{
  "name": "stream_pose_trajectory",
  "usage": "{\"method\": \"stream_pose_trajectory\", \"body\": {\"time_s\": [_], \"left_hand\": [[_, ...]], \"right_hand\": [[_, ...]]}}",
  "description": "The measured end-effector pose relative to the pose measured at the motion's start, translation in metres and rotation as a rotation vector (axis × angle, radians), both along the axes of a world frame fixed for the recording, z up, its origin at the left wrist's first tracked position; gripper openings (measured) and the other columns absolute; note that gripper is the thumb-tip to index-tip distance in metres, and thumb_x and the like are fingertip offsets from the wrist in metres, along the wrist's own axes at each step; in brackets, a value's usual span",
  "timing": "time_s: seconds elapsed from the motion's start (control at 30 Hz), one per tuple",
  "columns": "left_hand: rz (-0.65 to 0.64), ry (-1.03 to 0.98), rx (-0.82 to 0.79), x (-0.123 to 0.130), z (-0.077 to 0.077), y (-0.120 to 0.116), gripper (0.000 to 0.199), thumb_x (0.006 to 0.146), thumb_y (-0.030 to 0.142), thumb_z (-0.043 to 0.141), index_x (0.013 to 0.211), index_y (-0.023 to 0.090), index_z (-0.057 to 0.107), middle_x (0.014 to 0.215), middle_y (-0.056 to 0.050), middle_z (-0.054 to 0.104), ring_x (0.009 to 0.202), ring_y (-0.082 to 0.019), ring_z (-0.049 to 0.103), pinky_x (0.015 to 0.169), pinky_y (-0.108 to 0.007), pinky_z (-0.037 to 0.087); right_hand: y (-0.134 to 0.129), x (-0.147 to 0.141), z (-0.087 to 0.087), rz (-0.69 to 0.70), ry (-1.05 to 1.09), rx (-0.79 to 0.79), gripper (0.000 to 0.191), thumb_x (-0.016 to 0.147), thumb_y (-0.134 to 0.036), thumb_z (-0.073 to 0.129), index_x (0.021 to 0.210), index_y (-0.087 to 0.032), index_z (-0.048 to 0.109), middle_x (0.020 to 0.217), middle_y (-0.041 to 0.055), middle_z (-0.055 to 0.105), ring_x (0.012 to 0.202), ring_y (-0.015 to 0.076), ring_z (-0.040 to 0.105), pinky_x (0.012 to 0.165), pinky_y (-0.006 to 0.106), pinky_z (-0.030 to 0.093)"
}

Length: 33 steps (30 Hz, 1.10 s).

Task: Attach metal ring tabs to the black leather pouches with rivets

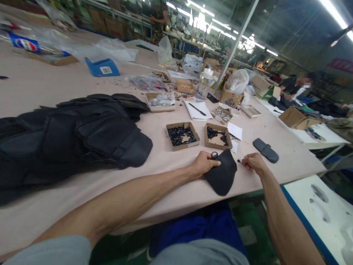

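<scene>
My left hand (204,164) is closed on a black leather-like piece (224,176), thumb on top, holding it over the table's front edge. A small black ring (214,155) shows at the fingers of that hand; what it belongs to is hidden. To the right of the piece, my right hand (255,162) pinches a tiny whitish thing with a dark end (239,160), too small to name. Just beyond the hands stand two shallow cardboard boxes, a left box (186,146) and a right box (217,145), both with small black parts inside.
A big pile of black pieces (107,136) covers the left side. A strapped dark piece (265,150) lies at the right. Farther back are a pen (197,109) on paper, a clear bottle (203,86) and a metal pole (235,48). A person (296,86) works at another table.
</scene>
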State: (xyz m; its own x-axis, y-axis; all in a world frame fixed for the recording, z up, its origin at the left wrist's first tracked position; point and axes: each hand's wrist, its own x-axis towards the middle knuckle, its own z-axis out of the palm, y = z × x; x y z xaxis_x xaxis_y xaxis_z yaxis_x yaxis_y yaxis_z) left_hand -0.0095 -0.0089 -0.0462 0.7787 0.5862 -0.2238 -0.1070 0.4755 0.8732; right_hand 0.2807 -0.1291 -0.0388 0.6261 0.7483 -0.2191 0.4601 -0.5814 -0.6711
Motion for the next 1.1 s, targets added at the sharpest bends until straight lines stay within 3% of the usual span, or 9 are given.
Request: {"method": "stream_pose_trajectory", "body": {"time_s": [0.23,0.43,0.67,0.9,1.1], "left_hand": [[-0.015,-0.007,-0.014,-0.004,0.002,-0.001,0.032,0.053,0.027,0.088,0.074,0.01,0.07,0.068,-0.006,0.07,0.056,-0.018,0.064,0.052,-0.028,0.051],[-0.009,0.005,-0.03,-0.005,0.006,0.0,0.035,0.051,0.029,0.09,0.073,0.009,0.07,0.067,-0.006,0.07,0.054,-0.017,0.064,0.051,-0.027,0.05],[-0.04,0.068,0.02,-0.007,0.003,-0.003,0.024,0.056,0.025,0.084,0.069,0.01,0.069,0.065,-0.005,0.069,0.052,-0.015,0.061,0.048,-0.024,0.045],[-0.03,0.17,0.151,-0.007,-0.006,-0.009,0.016,0.062,0.025,0.078,0.069,0.012,0.069,0.063,-0.002,0.067,0.052,-0.014,0.06,0.046,-0.021,0.04],[0.001,0.112,0.043,-0.002,-0.002,-0.001,0.019,0.059,0.023,0.08,0.069,0.011,0.068,0.064,-0.004,0.068,0.052,-0.015,0.061,0.047,-0.024,0.045]], "right_hand": [[-0.002,-0.011,-0.003,0.036,-0.046,0.156,0.038,0.067,-0.046,0.072,0.085,-0.013,0.076,0.062,0.0061,0.067,0.054,0.0178,0.057,0.049,0.027,0.041],[0.007,-0.017,-0.003,0.073,-0.158,0.156,0.013,0.06,-0.03,0.07,0.065,-0.018,0.073,0.057,0.005,0.066,0.058,0.0202,0.061,0.051,0.027,0.037],[0.018,-0.026,-0.008,0.113,-0.111,0.173,0.03,0.072,-0.042,0.065,0.081,-0.014,0.074,0.064,0.0067,0.071,0.057,0.0205,0.065,0.051,0.027,0.043],[0.035,-0.038,-0.007,0.187,-0.3,0.17,0.021,0.071,-0.035,0.064,0.072,-0.016,0.074,0.065,0.0048,0.07,0.063,0.0211,0.064,0.059,0.029,0.042],[0.031,-0.033,-0.002,0.281,-0.426,0.076,0.019,0.075,-0.031,0.062,0.077,-0.017,0.076,0.07,0.0078,0.073,0.064,0.0225,0.065,0.061,0.03,0.042]]}}
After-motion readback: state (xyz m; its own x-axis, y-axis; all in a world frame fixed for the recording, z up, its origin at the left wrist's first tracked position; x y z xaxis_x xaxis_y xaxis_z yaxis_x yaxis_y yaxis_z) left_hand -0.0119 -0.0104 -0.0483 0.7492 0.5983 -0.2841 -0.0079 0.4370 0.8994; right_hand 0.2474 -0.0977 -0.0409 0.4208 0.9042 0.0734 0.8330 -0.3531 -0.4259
